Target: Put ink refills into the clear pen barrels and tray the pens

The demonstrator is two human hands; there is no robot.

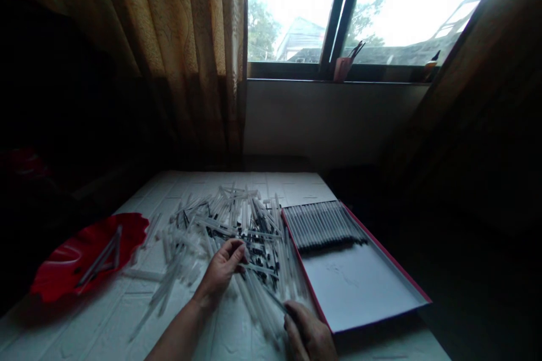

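My left hand (224,265) is closed in a pinch over the middle of the table, with something small and pale at its fingertips that I cannot make out. Lower right, my right hand (310,334) grips a slim pen (275,299), which points up and left toward the left hand. Around and beyond both hands spreads a loose pile of clear pen barrels (231,208), mixed with dark refills and small black parts. To the right, a shallow red-edged box lid (339,287) holds a neat row of pens (324,224) at its far end.
A red wavy-rimmed dish (55,273) with a few pen parts stands at the left. The white table (292,183) ends before a wall and window. On the sill are a pink cup (341,69) with sticks and a small bottle (431,65). Curtains (203,39) hang at both sides.
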